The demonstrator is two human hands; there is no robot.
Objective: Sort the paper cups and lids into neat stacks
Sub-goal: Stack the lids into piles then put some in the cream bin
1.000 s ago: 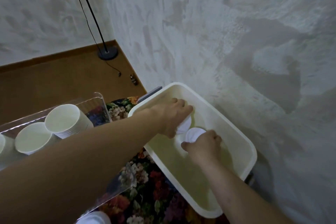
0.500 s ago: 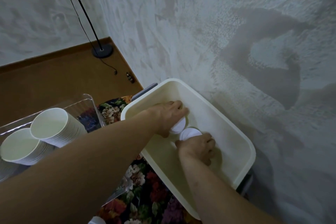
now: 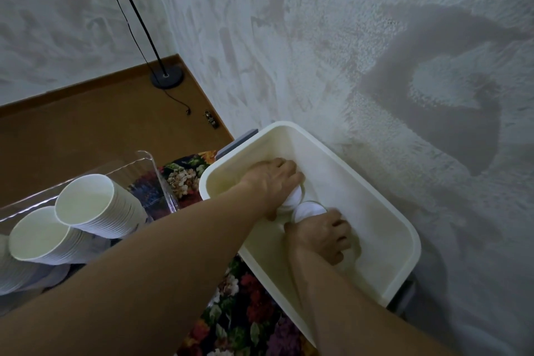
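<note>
At centre frame, the left hand (image 3: 273, 182) and right hand (image 3: 323, 235) are each gripping lids (image 3: 307, 209) inside the tub (image 3: 404, 228) (gathering step, likely), next needing lifting out for stacking.

Lids (image 3: 306, 209) mostly under hands, perhaps stacked.

The scene is dim and flat, with a large soft shadow cast on the textured wall (image 3: 433, 113). Wide-angle bending curves the edges, and the right hand (image 3: 320, 235) looks slightly motion-blurred.
</note>
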